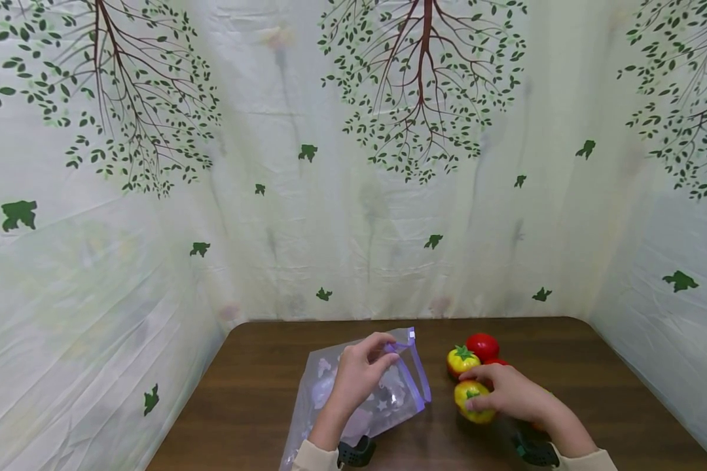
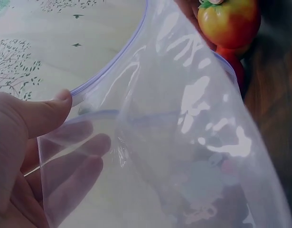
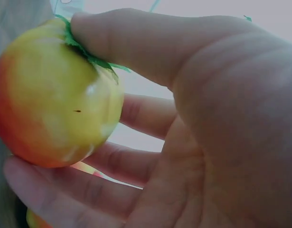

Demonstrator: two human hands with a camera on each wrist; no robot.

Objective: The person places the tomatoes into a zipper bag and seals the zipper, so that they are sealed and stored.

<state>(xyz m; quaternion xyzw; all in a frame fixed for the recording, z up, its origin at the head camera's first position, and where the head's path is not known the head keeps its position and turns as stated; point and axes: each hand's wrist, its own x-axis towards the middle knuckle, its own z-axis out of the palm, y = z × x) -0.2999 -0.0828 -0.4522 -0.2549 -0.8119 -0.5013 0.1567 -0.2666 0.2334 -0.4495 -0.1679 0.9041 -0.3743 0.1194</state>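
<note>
My left hand (image 1: 362, 366) pinches the rim of a clear zip bag (image 2: 183, 142) between thumb and fingers. The bag has a purple zip strip (image 1: 418, 366) and its mouth gapes toward the right. White printed shapes show on its lower part. In my right hand (image 1: 515, 392) is a yellow-and-red toy tomato (image 3: 55, 99) with green leaves at its top. The thumb lies over the leaves and the fingers curl round the other side. Just behind stand another yellow-and-red tomato (image 1: 462, 361) and a red round fruit (image 1: 483, 345).
A second red fruit (image 1: 496, 361) is partly hidden behind my right hand. The brown wooden table (image 1: 259, 366) ends at the back against a pale curtain (image 1: 342, 248) printed with trees and leaves. Dark bands with camera mounts (image 1: 356, 451) sit on both wrists.
</note>
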